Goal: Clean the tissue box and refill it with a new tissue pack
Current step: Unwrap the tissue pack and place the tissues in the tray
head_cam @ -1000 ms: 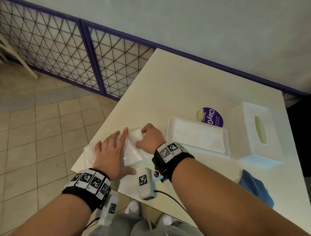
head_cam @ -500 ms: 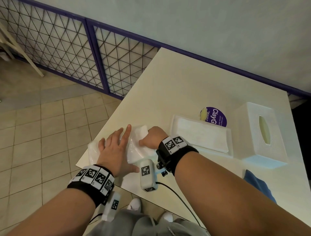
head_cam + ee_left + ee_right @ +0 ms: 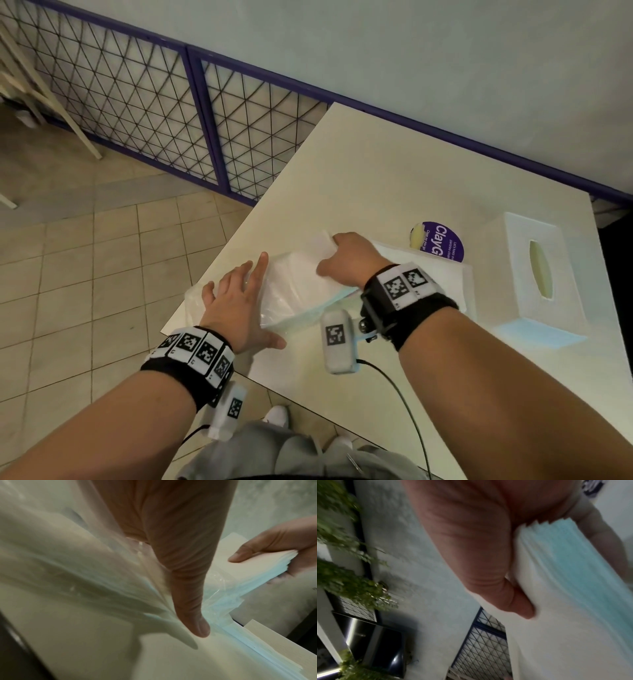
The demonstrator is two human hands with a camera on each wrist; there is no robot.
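Note:
The new tissue stack (image 3: pixel 296 284) lies partly out of its clear plastic wrapper (image 3: pixel 195 301) at the table's near left corner. My left hand (image 3: pixel 236 298) lies flat on the wrapper with straight fingers, thumb (image 3: pixel 197 622) pressing it to the table. My right hand (image 3: pixel 344 258) grips the stack's far end; in the left wrist view the right hand (image 3: pixel 274 550) has its thumb on top of the stack (image 3: pixel 248 572) and fingers beneath. In the right wrist view the thumb (image 3: pixel 513 601) presses the stack (image 3: pixel 565 581). The white tissue box cover (image 3: pixel 534 274) stands at the right, slot up.
A flat white box base (image 3: pixel 462 284) lies between my right wrist and the cover. A round purple sticker (image 3: pixel 445 241) is on the table (image 3: pixel 376 178) behind it. A purple-framed mesh fence (image 3: pixel 205 113) and tiled floor (image 3: pixel 85 274) lie left of the table edge.
My right hand has drawn the tissue stack rightward and away, further out of the wrapper. The left hand stays flat on the wrapper.

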